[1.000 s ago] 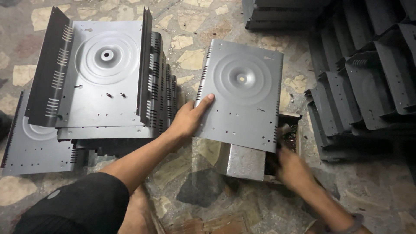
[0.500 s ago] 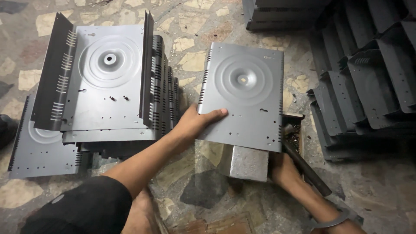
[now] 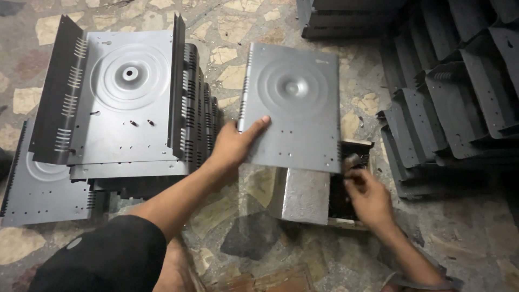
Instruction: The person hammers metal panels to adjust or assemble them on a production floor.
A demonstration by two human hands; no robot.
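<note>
Left of the metal block (image 3: 305, 194), a stack of bent panels (image 3: 124, 103) sits as before. Left hand (image 3: 235, 145) grips the flat grey sheet panel (image 3: 294, 105) by its lower-left edge, now shifted slightly over the block. Right hand (image 3: 367, 194), just right of the block, has risen; fingers pinch something small, unidentifiable.

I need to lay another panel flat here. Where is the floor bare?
Bare floor lies between the left stack and the flat panel in the left hand. Crowded: dark stacks at right, metal block by the right hand.
</note>
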